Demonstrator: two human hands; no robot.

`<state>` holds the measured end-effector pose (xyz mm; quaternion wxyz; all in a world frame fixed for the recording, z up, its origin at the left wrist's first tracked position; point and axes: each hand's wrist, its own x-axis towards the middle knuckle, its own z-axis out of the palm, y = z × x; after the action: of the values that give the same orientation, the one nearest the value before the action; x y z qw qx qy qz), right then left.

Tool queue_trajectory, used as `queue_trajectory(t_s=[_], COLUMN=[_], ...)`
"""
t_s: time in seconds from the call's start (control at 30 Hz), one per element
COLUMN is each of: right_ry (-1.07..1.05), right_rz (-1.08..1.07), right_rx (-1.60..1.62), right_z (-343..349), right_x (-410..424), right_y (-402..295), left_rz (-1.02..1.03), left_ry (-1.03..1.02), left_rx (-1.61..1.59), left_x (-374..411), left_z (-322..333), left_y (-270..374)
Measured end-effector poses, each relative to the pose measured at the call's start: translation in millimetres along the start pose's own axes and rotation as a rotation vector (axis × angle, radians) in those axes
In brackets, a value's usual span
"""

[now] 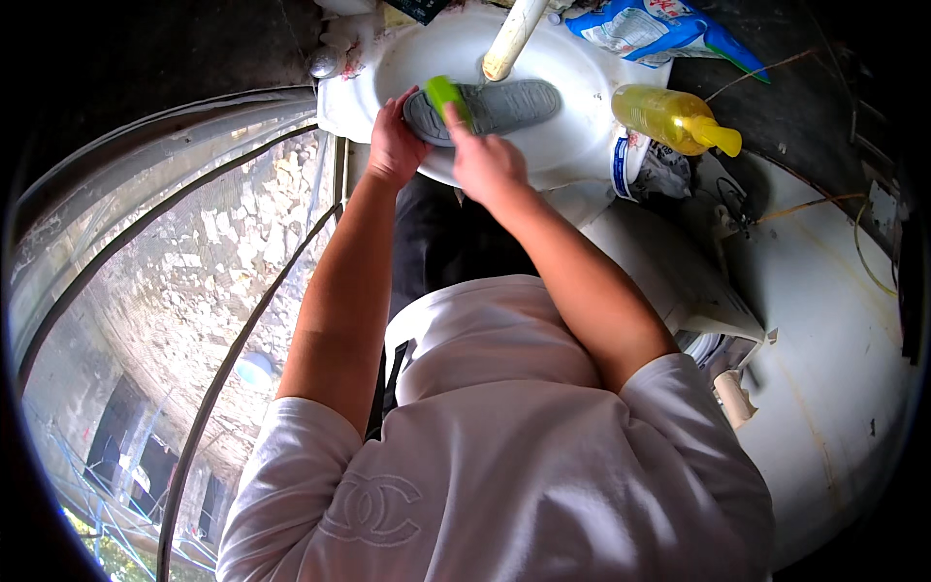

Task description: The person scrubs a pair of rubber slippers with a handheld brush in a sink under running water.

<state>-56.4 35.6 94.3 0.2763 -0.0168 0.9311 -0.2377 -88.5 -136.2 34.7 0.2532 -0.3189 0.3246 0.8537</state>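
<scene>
A grey shoe (513, 105), its patterned sole facing up, lies lengthwise over the white washbasin (582, 145). My left hand (396, 138) grips its left end from the side. In my right hand (489, 158) is a bright green brush (445, 96), pressed across the sole near that end, with the index finger stretched along it. The brush looks blurred, and its bristles are hidden. Just above the shoe, the open end of a whitish pipe (498, 67) points down into the basin, and what seems to be water falls from it.
On the basin's right edge lies a yellow pump bottle (654, 120). Behind it is a blue plastic packet (640, 33). A small glass-like object (325, 62) stands at the left rim. To the left is a window (218, 218) with dark bars; a cardboard tube (734, 399) is at lower right.
</scene>
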Motion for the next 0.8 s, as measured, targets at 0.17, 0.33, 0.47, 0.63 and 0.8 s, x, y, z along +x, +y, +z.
queue_trajectory(t_s=[0.17,0.33,0.47,0.63,0.8], right_ry=[-0.070,0.041,-0.022,-0.087,-0.152], right_rz=[-0.170,-0.036,-0.078,0.301,0.167], right_rx=[-0.030,-0.031,-0.039,-0.181,-0.220], right_z=[-7.4,7.9,4.3,-23.4,-21.2], right_x=[-10.6,-18.4,-31.5,-11.5,-20.4], right_y=[-0.7,22.1,39.8,73.0,91.0], left_rz=[-0.049,-0.057,-0.028,0.043,0.084], left_ry=[-0.066,-0.022,-0.029,0.033,0.009], left_rx=[-0.101,0.003,0.074,0.229,0.187], left_x=[-3.0,-1.2,-5.2,-0.8,-4.6], left_z=[-14.3,-7.4,-4.9,1.5,-1.4], left_y=[1.4,1.1,-0.6,-5.8,-11.3])
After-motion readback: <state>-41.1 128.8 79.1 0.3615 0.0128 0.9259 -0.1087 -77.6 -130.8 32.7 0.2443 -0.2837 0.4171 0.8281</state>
